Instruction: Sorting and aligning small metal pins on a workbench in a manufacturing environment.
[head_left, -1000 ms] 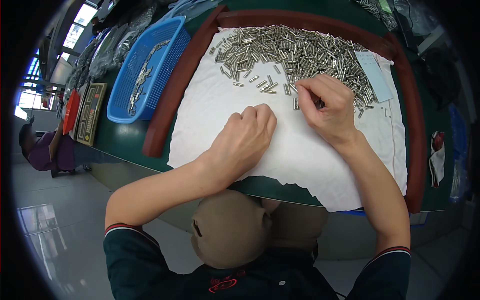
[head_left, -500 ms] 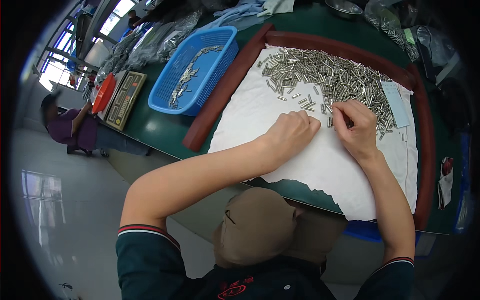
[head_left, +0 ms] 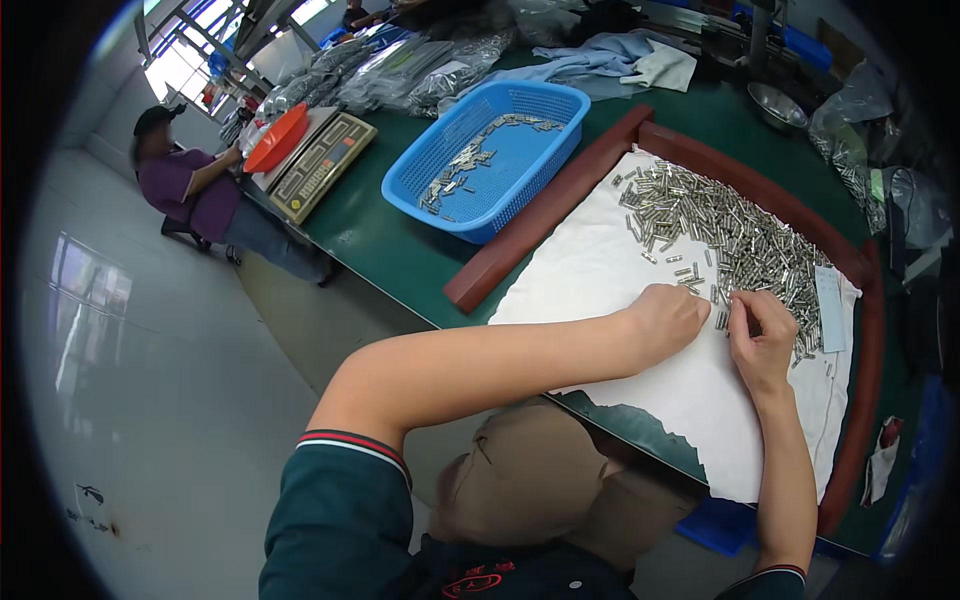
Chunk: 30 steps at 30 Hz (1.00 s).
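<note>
— Hands first: where do yours sit?

— Your left hand (head_left: 668,318) rests knuckles-up on the white cloth (head_left: 600,270), fingers curled loosely under; whether anything is inside it, you cannot tell from here. Your right hand (head_left: 760,335) lies just beside it, fingertips pinched together at the near edge of the metal pins (head_left: 730,235). It looks closed on a pin or two, but the pieces are too small to be sure.

— And the pins themselves?

— Heaped along the far side of the cloth, with a few strays scattered toward your hands. The cloth lies inside a dark red frame (head_left: 540,225) on the green worktop (head_left: 400,250).

— What else is around you?

— To your left, a blue basket (head_left: 545,100) with a thin line of pins in it, just outside the frame. Farther left sits a scale (head_left: 320,165) with an orange tray (head_left: 275,138), and a seated person (head_left: 190,185) in purple. A small white card (head_left: 830,308) lies by the pile's right end.
</note>
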Available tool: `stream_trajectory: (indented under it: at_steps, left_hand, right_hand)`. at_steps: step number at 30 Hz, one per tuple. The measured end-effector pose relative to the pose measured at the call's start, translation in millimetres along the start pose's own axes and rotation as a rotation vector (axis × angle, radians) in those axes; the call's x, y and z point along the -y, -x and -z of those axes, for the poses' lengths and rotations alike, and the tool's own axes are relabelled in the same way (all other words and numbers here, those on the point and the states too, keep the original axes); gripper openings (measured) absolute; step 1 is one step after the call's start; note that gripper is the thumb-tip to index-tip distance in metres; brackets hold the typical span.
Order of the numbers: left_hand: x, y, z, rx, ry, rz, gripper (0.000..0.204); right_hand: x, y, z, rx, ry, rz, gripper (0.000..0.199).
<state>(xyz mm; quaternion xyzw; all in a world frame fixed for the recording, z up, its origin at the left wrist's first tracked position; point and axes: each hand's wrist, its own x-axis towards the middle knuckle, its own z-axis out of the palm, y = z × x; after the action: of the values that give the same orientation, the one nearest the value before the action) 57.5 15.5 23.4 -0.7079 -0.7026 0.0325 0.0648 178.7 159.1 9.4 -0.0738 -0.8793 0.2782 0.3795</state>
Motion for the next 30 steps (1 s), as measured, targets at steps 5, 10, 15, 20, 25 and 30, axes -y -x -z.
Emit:
stream_trajectory:
  at_steps: [5, 10, 15, 20, 25, 30]
  left_hand:
    - [6.3, 8.8, 9.2, -0.039, 0.079, 0.024, 0.012]
    - [7.7, 8.4, 10.4, -0.026, 0.073, 0.021, 0.014]
    - [24.6, 13.3, 13.2, -0.049, 0.54, 0.119, 0.016]
    - [41.9, 13.8, 26.2, 0.189, 2.306, 0.479, 0.005]
    - [45.0, 15.9, -4.8, 0.148, 2.616, 0.406, 0.012]
    - [36.4, 14.0, 9.1, 0.074, 2.637, 0.658, 0.031]
  right_hand:
    - [2.4, -6.1, -3.8, -0.023, 0.015, 0.044, 0.004]
    - [1.6, -5.3, 0.8, -0.025, 0.049, 0.054, 0.005]
    - [1.1, -2.6, 2.2, -0.06, 0.064, 0.056, 0.005]
    - [2.6, -5.8, 0.8, -0.085, 0.049, 0.094, 0.007]
    - [1.9, -7.7, -1.2, -0.081, 0.036, 0.087, 0.007]
    - [1.6, -8.1, 0.1, -0.063, 0.056, 0.073, 0.008]
